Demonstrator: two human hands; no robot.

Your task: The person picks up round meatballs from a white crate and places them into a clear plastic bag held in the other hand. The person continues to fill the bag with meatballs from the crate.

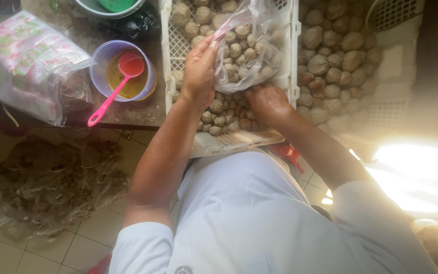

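Item: clear bag (pixel 249 48) of small brown balls (pixel 229 119), upper centre. My left hand (pixel 198 71) pinches its mouth; keep that wide. Right hand (pixel 267 101) cupped closed over balls in the white crate (pixel 173 48); scoop modestly.

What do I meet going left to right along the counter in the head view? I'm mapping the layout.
Printed plastic package → cup with pink spoon → left hand → clear bag of balls → right crate of larger balls.

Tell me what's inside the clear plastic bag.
The clear plastic bag, held open by the left hand, holds small brownish balls. Crinkled plastic and glare hide its lower contents.
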